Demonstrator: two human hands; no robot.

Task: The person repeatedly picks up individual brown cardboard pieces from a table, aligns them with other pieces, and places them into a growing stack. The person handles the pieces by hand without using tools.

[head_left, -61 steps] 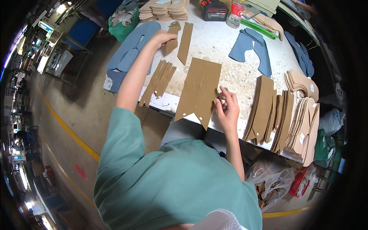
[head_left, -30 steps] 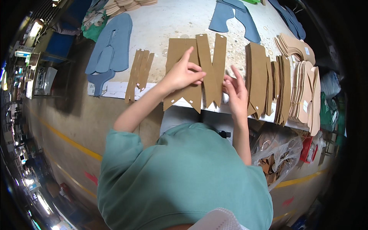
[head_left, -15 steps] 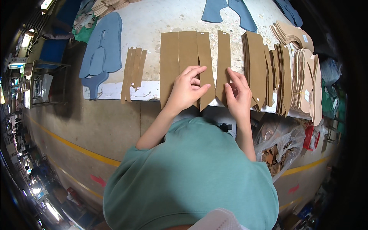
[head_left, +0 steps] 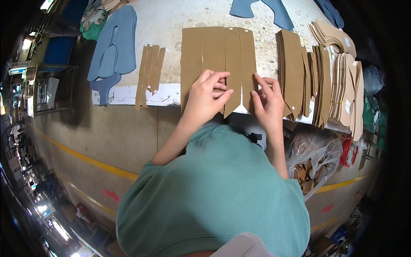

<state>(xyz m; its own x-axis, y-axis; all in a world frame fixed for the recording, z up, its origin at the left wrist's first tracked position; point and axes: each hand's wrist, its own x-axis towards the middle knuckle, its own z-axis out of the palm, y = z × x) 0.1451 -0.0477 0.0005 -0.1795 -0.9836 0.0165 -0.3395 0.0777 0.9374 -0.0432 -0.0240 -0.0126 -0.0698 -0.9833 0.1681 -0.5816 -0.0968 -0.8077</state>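
Several flat brown panels [head_left: 213,49] lie side by side on the table, their pointed lower ends toward me. My left hand [head_left: 209,94] rests over the middle panels, with fingers loosely bent and the thumb apart. At the right edge of the rightmost brown panel [head_left: 248,64] is my right hand [head_left: 269,102], fingers and thumb spread. Its index fingertip and thumb are at that panel's edge. Small white tags sit near the top edges of some panels. Parts of the middle panels are hidden under my left hand.
To the right stand stacks of brown panels [head_left: 292,70] and beige cut pieces [head_left: 342,85]. Narrow brown strips [head_left: 150,70] and blue cut pieces [head_left: 115,47] lie left; more blue pieces [head_left: 242,7] lie far. A clear plastic bag of scraps [head_left: 314,165] hangs below the table's right side.
The rightmost panel has moved left, closing the gap to the panel beside it. My right hand has stayed at its right edge. The view has shifted slightly.
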